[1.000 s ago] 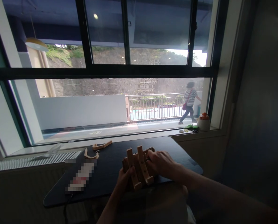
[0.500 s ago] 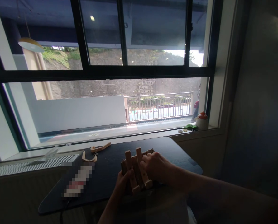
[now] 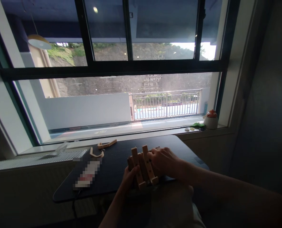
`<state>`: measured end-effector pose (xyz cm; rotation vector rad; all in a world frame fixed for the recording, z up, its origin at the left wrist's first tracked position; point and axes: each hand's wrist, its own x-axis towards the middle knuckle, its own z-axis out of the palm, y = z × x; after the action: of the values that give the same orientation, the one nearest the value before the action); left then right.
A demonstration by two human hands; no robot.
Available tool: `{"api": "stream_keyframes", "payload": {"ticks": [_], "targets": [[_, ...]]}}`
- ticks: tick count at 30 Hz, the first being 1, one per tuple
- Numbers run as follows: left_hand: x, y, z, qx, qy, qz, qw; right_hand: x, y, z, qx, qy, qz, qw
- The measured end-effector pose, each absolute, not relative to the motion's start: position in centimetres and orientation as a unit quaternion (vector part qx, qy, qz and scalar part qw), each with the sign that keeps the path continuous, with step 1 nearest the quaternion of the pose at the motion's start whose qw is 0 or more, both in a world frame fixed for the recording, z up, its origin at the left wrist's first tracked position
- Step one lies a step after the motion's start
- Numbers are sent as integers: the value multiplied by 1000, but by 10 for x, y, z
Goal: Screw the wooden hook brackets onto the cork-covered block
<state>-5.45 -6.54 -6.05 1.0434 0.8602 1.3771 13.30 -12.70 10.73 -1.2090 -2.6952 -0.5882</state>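
Two pale wooden strips with hooked lower ends, a left strip [image 3: 134, 155] and a right strip [image 3: 151, 176], lie side by side across a dark brown board [image 3: 143, 169]. My left hand [image 3: 129, 178] grips the board's left side, its thumb pressed on the left strip. My right hand [image 3: 163, 160] is closed at the right strip's upper part, fingers bent against it. Whether a small part sits in those fingers is hidden. The piece is tilted over the near edge of the dark table [image 3: 117, 167].
Curved wooden pieces [image 3: 97, 153] and small metal bits [image 3: 103, 150] lie at the table's far left. A blurred pale strip-shaped object [image 3: 88, 174] with a cable is nearer. On the windowsill stand a white pot with an orange top [image 3: 211, 120] and rolls of tape [image 3: 187, 129].
The whole view has shifted slightly, so things appear a little further right and higher. My right hand stays at the right strip and looks slightly flatter. My left hand keeps its grip.
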Motion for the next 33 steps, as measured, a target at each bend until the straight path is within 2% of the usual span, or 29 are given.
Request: {"api": "stream_keyframes", "payload": {"ticks": [3,6,14,19,27,33], "targets": [[-55,-64,-63,444,369,587,567,131,-127,107,-302,-916,-264,26],[-55,-65,-62,441,374,584,570,131,-125,101,-268,-925,-270,5],[-54,-73,-54,455,361,589,562,135,-128,89,-497,-854,-125,85],[-54,-67,-60,441,361,598,564,132,-133,104,-470,-872,-114,76],[-57,-67,-61,456,370,590,554,133,-126,102,-344,-913,-213,38],[-55,-72,-55,454,357,588,566,135,-123,95,-480,-865,-130,71]]}}
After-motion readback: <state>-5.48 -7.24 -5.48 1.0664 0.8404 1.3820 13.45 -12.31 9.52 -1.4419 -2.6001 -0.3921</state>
